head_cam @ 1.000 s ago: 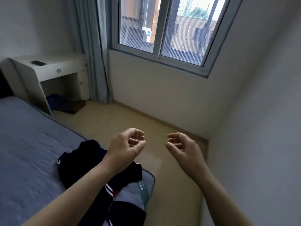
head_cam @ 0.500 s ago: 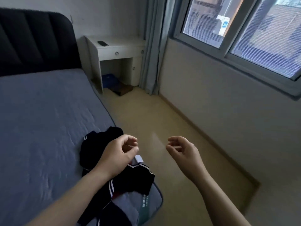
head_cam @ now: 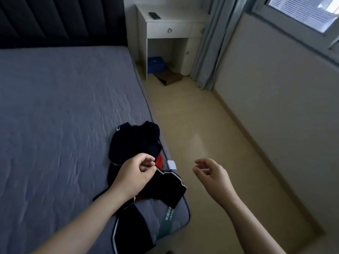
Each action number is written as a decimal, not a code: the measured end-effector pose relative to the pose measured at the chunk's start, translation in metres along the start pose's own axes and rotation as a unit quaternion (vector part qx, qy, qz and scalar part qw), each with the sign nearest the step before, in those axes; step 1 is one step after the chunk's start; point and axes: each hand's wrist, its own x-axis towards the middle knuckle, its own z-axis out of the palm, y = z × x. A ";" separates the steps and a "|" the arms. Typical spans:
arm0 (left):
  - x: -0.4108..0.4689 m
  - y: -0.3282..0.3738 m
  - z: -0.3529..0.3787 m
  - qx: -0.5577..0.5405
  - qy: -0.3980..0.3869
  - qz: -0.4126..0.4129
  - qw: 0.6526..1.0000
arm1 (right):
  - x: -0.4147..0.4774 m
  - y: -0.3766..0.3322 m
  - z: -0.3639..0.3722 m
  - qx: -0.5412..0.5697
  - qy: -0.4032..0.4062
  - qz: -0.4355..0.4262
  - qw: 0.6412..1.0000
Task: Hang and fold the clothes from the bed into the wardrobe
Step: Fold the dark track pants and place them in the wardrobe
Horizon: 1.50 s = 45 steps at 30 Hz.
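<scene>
Left hand closer over dark clothes, right hand aside, both loosely curled, empty

White desk, grey curtain, window, beige floor, pale wall

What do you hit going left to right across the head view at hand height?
In order: bed → left hand → right hand → wall. The dark clothes are left out because they overlap the left hand.
</scene>
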 end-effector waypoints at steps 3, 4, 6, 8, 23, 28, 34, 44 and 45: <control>0.007 -0.015 0.007 -0.006 0.000 -0.025 1.000 | 0.013 0.015 0.003 -0.014 -0.019 0.014 1.000; 0.009 -0.018 0.009 -0.006 0.000 -0.033 0.999 | 0.018 0.019 0.004 -0.023 -0.024 0.013 0.999; 0.017 -0.025 0.014 0.000 0.004 -0.051 0.999 | 0.033 0.030 0.005 -0.039 -0.042 0.013 0.998; 0.025 -0.031 0.021 0.008 0.008 -0.070 0.997 | 0.051 0.039 0.008 -0.050 -0.066 0.019 0.996; 0.057 -0.108 0.151 0.030 0.107 -0.284 0.952 | 0.202 0.161 0.021 -0.191 -0.264 0.014 0.945; 0.059 -0.153 0.178 0.029 0.091 -0.331 0.939 | 0.217 0.203 0.058 -0.210 -0.302 0.034 0.929; 0.074 -0.207 0.201 0.012 0.083 -0.349 0.934 | 0.236 0.248 0.116 -0.233 -0.317 0.038 0.919; 0.099 -0.287 0.211 0.018 0.093 -0.355 0.930 | 0.266 0.287 0.239 -0.258 -0.314 -0.013 0.914; 0.100 -0.293 0.210 0.021 0.093 -0.354 0.930 | 0.270 0.290 0.251 -0.251 -0.307 -0.008 0.918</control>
